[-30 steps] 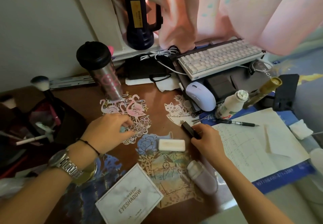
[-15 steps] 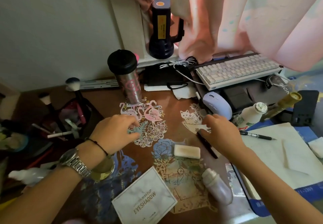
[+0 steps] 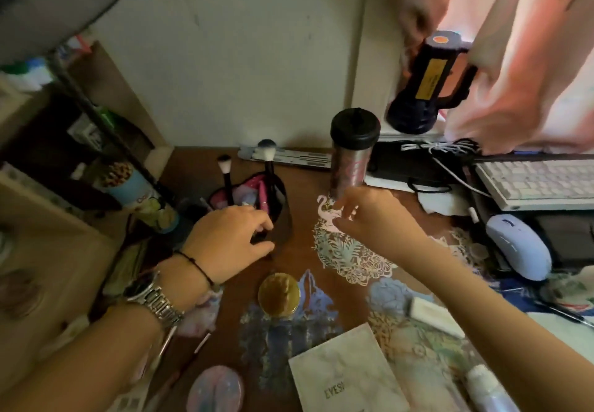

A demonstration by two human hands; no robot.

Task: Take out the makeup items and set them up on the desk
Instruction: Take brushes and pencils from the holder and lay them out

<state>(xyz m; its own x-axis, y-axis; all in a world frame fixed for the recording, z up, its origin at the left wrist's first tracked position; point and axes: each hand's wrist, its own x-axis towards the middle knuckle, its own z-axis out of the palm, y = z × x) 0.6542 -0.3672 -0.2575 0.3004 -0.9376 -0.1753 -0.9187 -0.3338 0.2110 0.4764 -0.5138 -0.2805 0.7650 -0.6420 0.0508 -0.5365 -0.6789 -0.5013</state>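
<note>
A black makeup bag (image 3: 281, 215) stands open at the desk's left, with two brushes (image 3: 226, 173) and pink items sticking out. My left hand (image 3: 229, 241) grips its near rim between thumb and fingers. Just right of the bag, my right hand (image 3: 369, 215) hovers over a flamingo paper cutout (image 3: 324, 215), fingers loosely spread, nothing visible in them. On the desk lie a gold round compact (image 3: 279, 296), an eyeshadow palette (image 3: 347, 376), a pink round compact (image 3: 215, 389), a white bar (image 3: 434, 312) and a lilac bottle (image 3: 491, 392).
A black-lidded tumbler (image 3: 352, 154) stands just behind my right hand. To the right are a mouse (image 3: 517, 246), a keyboard (image 3: 540, 183) and cables. A dark flashlight (image 3: 427, 83) sits on the sill under pink curtains. A lamp shade (image 3: 54, 0) and shelves crowd the left.
The view swung left. My right hand left the black stick it held and moved left toward the bag. My left hand moved from the cutouts to the bag's rim.
</note>
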